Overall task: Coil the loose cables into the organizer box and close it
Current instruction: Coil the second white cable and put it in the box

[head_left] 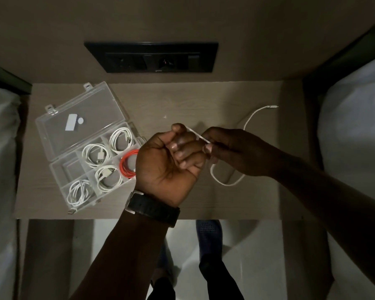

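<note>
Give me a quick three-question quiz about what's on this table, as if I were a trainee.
1. True or false: the organizer box has its lid shut.
2. Which colour is the one coiled cable in the box that is not white? A) blue B) orange C) green
3. Fill in: both the left hand and the right hand hold the loose white ____.

Key: 1 false; 2 B; 3 cable.
</note>
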`<state>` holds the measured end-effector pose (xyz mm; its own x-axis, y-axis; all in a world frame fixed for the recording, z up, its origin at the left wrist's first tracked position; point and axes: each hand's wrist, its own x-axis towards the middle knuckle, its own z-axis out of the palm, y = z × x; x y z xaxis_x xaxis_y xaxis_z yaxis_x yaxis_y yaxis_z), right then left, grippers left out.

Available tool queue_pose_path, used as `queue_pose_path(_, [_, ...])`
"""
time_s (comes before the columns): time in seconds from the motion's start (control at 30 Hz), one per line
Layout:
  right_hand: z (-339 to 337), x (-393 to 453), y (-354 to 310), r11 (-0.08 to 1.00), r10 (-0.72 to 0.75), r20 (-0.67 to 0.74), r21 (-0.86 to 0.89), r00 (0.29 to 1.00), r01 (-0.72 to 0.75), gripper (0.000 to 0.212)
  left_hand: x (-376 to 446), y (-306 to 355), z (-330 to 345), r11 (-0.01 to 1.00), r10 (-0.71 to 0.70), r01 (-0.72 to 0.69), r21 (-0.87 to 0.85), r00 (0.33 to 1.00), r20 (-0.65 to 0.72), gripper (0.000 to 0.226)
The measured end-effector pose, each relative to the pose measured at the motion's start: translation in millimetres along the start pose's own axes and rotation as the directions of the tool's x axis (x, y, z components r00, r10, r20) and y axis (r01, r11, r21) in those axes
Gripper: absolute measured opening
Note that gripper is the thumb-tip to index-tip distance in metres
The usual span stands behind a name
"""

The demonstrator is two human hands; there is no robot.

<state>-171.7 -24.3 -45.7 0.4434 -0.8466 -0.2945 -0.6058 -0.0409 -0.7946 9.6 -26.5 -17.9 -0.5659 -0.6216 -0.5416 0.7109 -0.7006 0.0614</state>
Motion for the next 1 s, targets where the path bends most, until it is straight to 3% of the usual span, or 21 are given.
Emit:
queue_pose_path(0.07, [4.7,1.1,-0.5,0.966,-0.033,-0.065,-0.257,0.997,0.015,0.015,-1.9,-3.6,7.4,0.998,0.057,-0.058,-0.039,0.998,-0.027,0.022])
queue_pose_path(0.13, [2.2,4.5,-1.0,0.876,0.016,-0.171,-0.472,0.985,-0.096,0.022,-4.7,-4.1,14.4,0.988,0.141,-0.141,-0.056,0.990,-0.015,0.028])
queue_pose_path(0.17, [-2.9,5.0,-1.0,0.855,0.061,-0.230,-0.490,0.971,-0.170,0.029,-6.4,-0.6,18.0,0.978,0.198,-0.197,-0.066,0.980,0.008,0.032])
queue_pose_path(0.23, [-14.6,3.1,1.0,0.891,0.129,-0.286,-0.386,0.949,-0.237,0.040,-10.3,14.4,23.3,0.939,0.329,-0.320,-0.122,0.943,0.056,0.036])
queue_pose_path(0.3, [-20.3,-3.1,2.6,0.946,0.144,-0.279,-0.242,0.949,-0.215,0.042,-14.3,32.6,25.3,0.885,0.434,-0.410,-0.220,0.898,0.073,0.033])
queue_pose_path(0.4, [-13.0,-18.8,1.6,0.982,0.126,-0.236,-0.110,0.963,-0.156,0.041,-13.7,47.2,21.5,0.820,0.525,-0.511,-0.257,0.851,-0.020,0.030])
queue_pose_path(0.47, [-4.1,-29.7,3.6,0.987,0.093,-0.229,-0.103,0.969,-0.119,0.038,-7.0,47.1,14.7,0.793,0.586,-0.600,-0.106,0.799,-0.134,0.027])
queue_pose_path(0.53, [2.9,-39.9,6.0,0.985,0.011,-0.249,-0.167,0.968,-0.055,0.025,0.1,42.1,5.4,0.727,0.686,-0.654,0.208,0.706,-0.178,0.021])
queue_pose_path(0.57, [4.2,-44.0,5.4,0.979,-0.039,-0.275,-0.204,0.961,-0.018,0.024,2.6,37.9,0.9,0.631,0.751,-0.640,0.437,0.645,-0.140,0.019])
queue_pose_path(0.6, [4.0,-47.6,5.3,0.974,-0.089,-0.314,-0.225,0.945,0.017,0.027,4.8,32.8,-6.2,0.471,0.800,-0.567,0.676,0.598,-0.055,0.018])
queue_pose_path(0.63, [1.8,-49.8,4.5,0.968,-0.143,-0.353,-0.245,0.925,0.056,0.030,7.4,27.9,-14.8,0.269,0.796,-0.443,0.855,0.602,0.062,0.019])
queue_pose_path(0.7, [-7.5,-50.0,2.2,0.950,-0.234,-0.394,-0.288,0.889,0.122,0.029,10.7,16.3,-30.0,-0.141,0.608,-0.169,0.975,0.763,0.220,0.022])
queue_pose_path(0.73, [-13.7,-48.4,1.8,0.940,-0.262,-0.406,-0.311,0.875,0.137,0.029,10.1,8.9,-33.6,-0.256,0.471,-0.093,0.962,0.857,0.208,0.021])
queue_pose_path(0.77, [-20.0,-45.8,2.7,0.930,-0.283,-0.423,-0.340,0.861,0.139,0.028,9.2,1.0,-34.6,-0.264,0.354,-0.055,0.963,0.923,0.150,0.021])
queue_pose_path(0.8, [-25.2,-42.5,4.7,0.921,-0.296,-0.440,-0.368,0.847,0.130,0.025,7.2,-6.3,-33.4,-0.158,0.259,-0.028,0.987,0.963,0.069,0.022])
queue_pose_path(0.9, [-33.5,-29.0,11.0,0.917,-0.273,-0.486,-0.392,0.830,0.072,0.017,4.7,-17.3,-20.7,0.306,0.121,0.011,0.952,0.991,-0.051,0.029])
queue_pose_path(1.0, [-26.6,-18.4,16.3,0.964,-0.152,-0.519,-0.266,0.841,0.010,0.015,2.0,-12.5,-5.5,0.701,-0.126,0.085,0.708,0.992,0.006,0.034])
